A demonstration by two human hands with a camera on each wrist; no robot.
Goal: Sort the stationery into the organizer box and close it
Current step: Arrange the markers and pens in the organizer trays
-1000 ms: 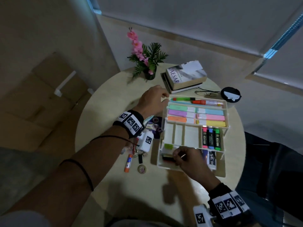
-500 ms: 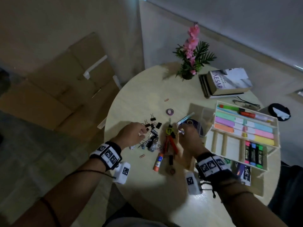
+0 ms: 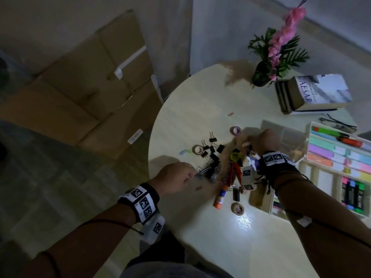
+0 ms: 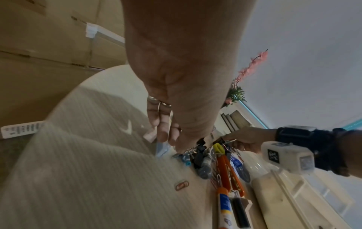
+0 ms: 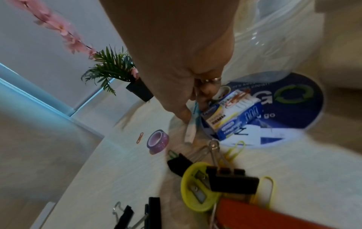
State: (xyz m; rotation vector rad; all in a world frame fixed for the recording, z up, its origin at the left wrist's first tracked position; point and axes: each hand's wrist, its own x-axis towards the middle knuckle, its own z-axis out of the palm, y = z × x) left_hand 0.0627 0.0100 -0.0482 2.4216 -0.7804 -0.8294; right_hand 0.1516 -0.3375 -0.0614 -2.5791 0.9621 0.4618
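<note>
A person leans over a round pale table [image 3: 200,101], both forearms reaching in from the near edge. Nearest lie a glue stick [image 3: 220,197] and a small tape roll [image 3: 237,208]. The left hand [image 3: 174,180] sits low at the near side of a loose pile of black binder clips [image 3: 213,156]; its fingers [image 4: 162,124] are curled down and pinched together on something small and pale, too blurred to name. Beyond, the right hand [image 3: 261,141] reaches into the far side of the pile, fingers [image 5: 182,111] bent and closed on a thin white-and-blue stick-like item, perhaps a pen or cutter; it cannot be told for sure. Just beside it rest a small blue paper-clip box [image 5: 233,113], a yellow sharpener [image 5: 197,186], red scissors [image 3: 233,173] and a purple tape roll [image 3: 235,130]. To the right stands the open organizer [image 3: 313,127], its trays already holding sticky notes and markers. The remaining pieces look light and stiff; the clips probably snag together, so each is best pinched by its wire loops, and flat paper clips [image 3: 230,113] likely need a fingernail under an edge. Farthest are a book [image 3: 317,93] and a potted flower [image 3: 279,47].
</note>
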